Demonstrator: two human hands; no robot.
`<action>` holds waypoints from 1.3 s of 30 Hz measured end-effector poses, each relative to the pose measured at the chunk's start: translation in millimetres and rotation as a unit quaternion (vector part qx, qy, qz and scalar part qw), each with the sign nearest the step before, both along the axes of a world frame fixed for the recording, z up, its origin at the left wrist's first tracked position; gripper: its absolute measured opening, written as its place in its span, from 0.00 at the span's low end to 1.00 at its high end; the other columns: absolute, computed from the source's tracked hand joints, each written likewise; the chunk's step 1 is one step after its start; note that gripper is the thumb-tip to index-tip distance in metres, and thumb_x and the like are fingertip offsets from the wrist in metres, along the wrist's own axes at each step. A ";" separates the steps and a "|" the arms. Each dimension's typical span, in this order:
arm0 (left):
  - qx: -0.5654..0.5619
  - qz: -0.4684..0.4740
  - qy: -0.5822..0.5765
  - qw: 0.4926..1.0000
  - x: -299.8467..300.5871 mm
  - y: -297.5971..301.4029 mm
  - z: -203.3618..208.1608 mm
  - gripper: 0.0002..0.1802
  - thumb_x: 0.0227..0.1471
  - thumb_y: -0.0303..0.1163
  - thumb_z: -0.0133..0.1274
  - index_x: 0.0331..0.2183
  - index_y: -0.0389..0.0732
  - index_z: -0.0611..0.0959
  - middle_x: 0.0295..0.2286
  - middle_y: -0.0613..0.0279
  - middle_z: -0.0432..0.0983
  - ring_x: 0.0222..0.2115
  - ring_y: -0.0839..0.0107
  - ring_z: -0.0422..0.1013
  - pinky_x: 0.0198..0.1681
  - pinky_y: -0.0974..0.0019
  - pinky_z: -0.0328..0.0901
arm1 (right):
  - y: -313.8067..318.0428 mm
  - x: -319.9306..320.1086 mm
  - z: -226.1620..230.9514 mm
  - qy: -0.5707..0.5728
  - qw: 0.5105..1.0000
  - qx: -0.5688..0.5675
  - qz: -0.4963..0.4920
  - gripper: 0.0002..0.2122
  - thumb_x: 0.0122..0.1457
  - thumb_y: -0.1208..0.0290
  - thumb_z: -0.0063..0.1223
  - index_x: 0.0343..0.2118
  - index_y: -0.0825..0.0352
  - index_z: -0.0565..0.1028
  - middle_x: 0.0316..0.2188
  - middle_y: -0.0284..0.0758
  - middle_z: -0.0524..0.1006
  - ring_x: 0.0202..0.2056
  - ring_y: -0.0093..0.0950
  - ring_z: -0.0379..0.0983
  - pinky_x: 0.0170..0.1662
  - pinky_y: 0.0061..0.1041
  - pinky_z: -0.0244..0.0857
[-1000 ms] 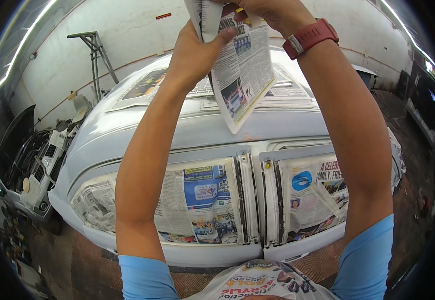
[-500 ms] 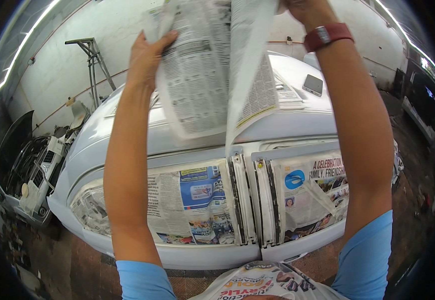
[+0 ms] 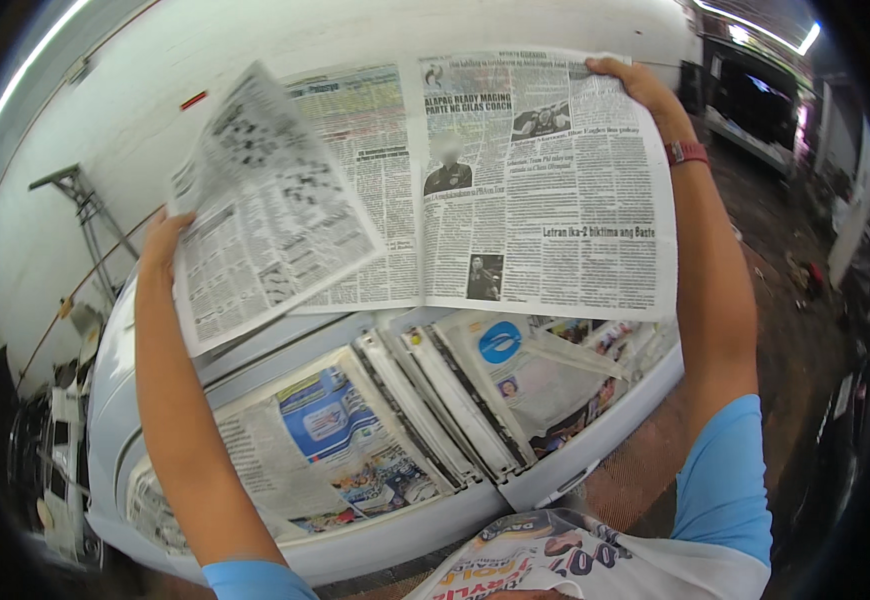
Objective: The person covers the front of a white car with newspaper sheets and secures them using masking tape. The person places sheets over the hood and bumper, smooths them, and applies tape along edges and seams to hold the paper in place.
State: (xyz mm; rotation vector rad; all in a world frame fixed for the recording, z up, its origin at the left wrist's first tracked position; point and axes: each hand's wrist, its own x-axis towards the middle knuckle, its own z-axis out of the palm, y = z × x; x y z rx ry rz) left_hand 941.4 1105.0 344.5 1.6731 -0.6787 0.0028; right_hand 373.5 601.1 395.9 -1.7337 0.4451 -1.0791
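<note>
A wide newspaper (image 3: 545,200) hangs spread out before me, held up between both hands. My left hand (image 3: 163,240) pinches the edge of its left sheet (image 3: 265,215), which is folded forward at a slant over the page behind. At the top right corner, my right hand (image 3: 635,85) grips the paper, a red band on that wrist. Below and behind the newspaper is a white car body (image 3: 115,350). Its side windows are covered with newspaper sheets (image 3: 330,430), parted by a dark-edged door pillar (image 3: 430,400). The paper hides most of the roof.
At the left stands a metal frame (image 3: 85,205) by the white wall (image 3: 135,100). Beneath it is a partly dismantled vehicle front (image 3: 60,450). A dark vehicle or panel (image 3: 755,90) is at the far right, with loose items on the floor there.
The newspaper has been opened wide from a gathered, hanging state. My hands have spread apart, the left moving left and down, the right moving outward. The view has tilted.
</note>
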 end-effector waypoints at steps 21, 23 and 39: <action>0.108 -0.479 -0.428 0.759 -531.3 -179.1 -8.6 0.56 0.44 0.50 0.80 0.70 0.42 0.75 0.64 0.52 0.77 0.66 0.49 0.70 0.74 0.44 0.58 | 206.8 -312.4 -117.0 -0.050 0.963 -0.237 0.120 0.11 0.56 0.69 0.80 0.35 0.68 0.86 0.30 0.33 0.87 0.30 0.22 0.81 0.35 0.23 0.71; 0.167 -0.568 -0.382 0.710 -586.9 -212.6 -35.5 0.50 0.44 0.48 0.80 0.66 0.43 0.80 0.58 0.53 0.82 0.63 0.52 0.74 0.74 0.44 0.58 | 211.0 -366.4 -119.4 -0.068 0.958 -0.249 0.122 0.11 0.55 0.69 0.80 0.32 0.69 0.85 0.29 0.34 0.86 0.28 0.22 0.80 0.33 0.24 0.69; 0.316 -0.447 -0.169 0.819 -715.0 -304.1 -168.6 0.10 0.62 0.26 0.66 0.44 0.31 0.90 0.34 0.57 0.89 0.36 0.68 0.81 0.47 0.62 0.73 | 74.5 -734.2 -344.4 0.228 0.906 0.025 -0.356 0.16 0.63 0.60 0.74 0.43 0.70 0.87 0.31 0.40 0.87 0.31 0.32 0.83 0.40 0.34 0.75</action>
